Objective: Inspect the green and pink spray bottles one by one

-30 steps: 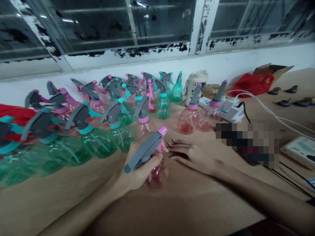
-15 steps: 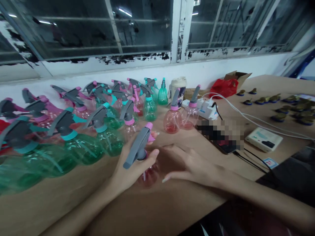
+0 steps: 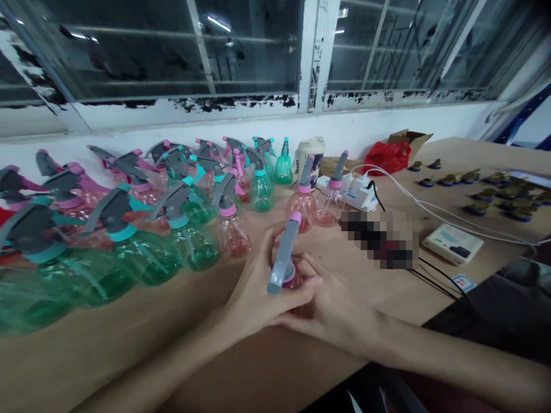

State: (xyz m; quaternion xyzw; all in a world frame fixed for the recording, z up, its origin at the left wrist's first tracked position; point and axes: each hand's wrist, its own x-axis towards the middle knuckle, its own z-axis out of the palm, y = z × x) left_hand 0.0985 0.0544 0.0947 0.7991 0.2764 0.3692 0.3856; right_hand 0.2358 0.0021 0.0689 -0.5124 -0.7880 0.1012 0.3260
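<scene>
At the table (image 3: pixel 228 373), left hand (image 3: pixel 260 295) and right hand (image 3: pixel 344 304) curl fingers closed, apparently around 1 spray bottle (image 3: pixel 284 255).

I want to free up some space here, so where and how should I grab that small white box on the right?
Best grip the white box by its opposite side walls, coming from above with the right hand. It lies flat and low, and white cables behind and black cables in front could snag a sideways reach.

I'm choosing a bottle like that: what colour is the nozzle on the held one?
Pink, head view.
</scene>
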